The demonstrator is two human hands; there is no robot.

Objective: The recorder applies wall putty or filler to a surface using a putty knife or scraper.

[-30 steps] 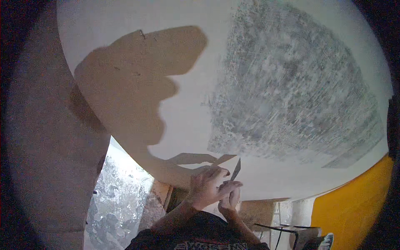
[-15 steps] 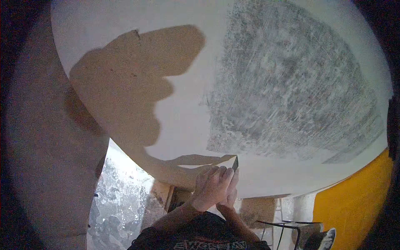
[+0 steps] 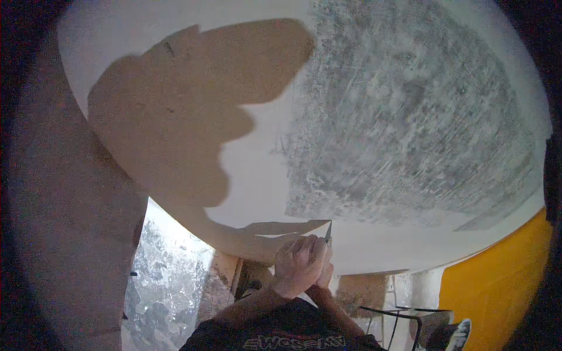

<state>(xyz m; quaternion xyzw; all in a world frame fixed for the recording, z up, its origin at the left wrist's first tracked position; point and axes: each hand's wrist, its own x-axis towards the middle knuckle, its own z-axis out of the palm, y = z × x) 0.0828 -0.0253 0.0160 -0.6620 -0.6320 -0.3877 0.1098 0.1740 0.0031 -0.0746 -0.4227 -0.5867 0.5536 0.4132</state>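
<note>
My two hands are clasped together at the lower middle, raised against a broad pale plastered surface. My left hand is in front, its fingers curled closed. Mostly hidden behind it, my right hand is closed as well. Out of the top of my fists juts the tip of a scraper, a thin dark blade whose corner meets the plaster; the fists cover its handle. A large brown shadow spreads over the plaster to the left. To the right the surface carries a grey, streaked, rough patch.
An orange-yellow panel stands at the lower right. Before it is a black metal frame, with a dark-and-white shoe-like thing beside it. A brightly lit, blotchy surface lies at the lower left, next to a dark brown wall.
My hands and the blade have barely shifted, with the blade now looking narrower. The shadow on the plaster has spread up and to the right.
</note>
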